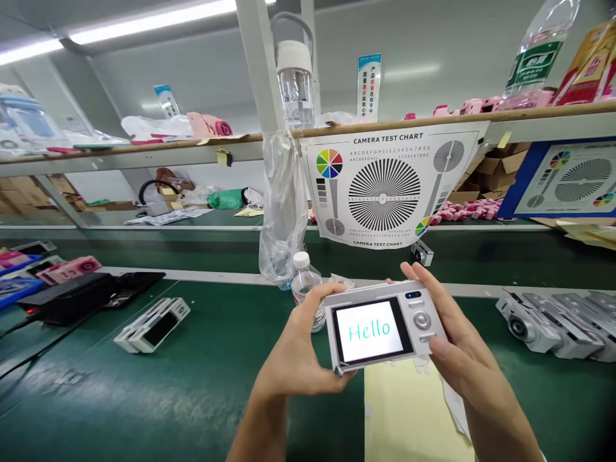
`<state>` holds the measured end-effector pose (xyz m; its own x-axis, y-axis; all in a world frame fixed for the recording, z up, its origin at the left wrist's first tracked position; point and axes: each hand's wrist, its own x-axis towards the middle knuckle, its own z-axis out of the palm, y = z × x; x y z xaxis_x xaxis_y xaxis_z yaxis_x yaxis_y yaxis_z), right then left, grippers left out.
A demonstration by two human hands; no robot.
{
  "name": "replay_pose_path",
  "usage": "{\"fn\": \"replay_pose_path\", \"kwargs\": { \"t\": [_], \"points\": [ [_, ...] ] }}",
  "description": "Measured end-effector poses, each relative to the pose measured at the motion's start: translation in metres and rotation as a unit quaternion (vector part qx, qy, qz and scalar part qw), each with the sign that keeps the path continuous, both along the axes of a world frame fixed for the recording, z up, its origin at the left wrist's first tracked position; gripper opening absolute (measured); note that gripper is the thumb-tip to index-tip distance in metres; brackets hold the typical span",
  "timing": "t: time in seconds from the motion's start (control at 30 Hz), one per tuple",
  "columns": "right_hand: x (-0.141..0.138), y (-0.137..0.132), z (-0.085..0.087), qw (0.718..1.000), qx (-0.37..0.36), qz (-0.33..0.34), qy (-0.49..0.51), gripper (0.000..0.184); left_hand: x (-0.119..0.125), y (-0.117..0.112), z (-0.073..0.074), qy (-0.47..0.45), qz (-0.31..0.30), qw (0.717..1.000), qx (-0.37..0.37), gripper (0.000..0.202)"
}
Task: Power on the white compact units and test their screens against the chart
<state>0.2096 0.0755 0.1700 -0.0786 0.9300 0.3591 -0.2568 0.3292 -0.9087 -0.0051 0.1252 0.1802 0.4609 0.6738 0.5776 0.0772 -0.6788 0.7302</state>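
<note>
1. The left hand (293,346) and right hand (457,333) grip a silver compact camera (385,327) by its edges (screen reads "Hello"), above a yellow sheet (409,417) on the green desk (192,385); a slack grip could drop it.
2. A capped water bottle (304,289) stands just behind the left hand, and a careless elbow or wrist could topple it.
3. Beyond, a camera test chart (384,186) hangs from a shelf (394,122).

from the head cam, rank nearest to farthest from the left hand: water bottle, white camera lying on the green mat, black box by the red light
1. Plastic water bottle, just behind the silver digital camera that the left hand holds.
2. White camera body, lying on the green mat, to the left.
3. Black device, farther left, near the mat's edge.
</note>
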Motion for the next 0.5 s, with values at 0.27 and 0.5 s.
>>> {"fn": "replay_pose_path", "kwargs": {
  "t": [0.27,0.5],
  "points": [
    [0.0041,-0.0073,-0.0001,0.998,-0.037,0.043,-0.013,0.057,-0.0075,0.0047,-0.0082,-0.048,-0.081,0.991,0.090,0.081],
    [0.0072,-0.0102,0.0010,0.991,-0.088,0.100,0.001,0.062,-0.0005,0.0050,-0.0105,-0.031,-0.087,0.992,0.090,0.085]
  ]
}}
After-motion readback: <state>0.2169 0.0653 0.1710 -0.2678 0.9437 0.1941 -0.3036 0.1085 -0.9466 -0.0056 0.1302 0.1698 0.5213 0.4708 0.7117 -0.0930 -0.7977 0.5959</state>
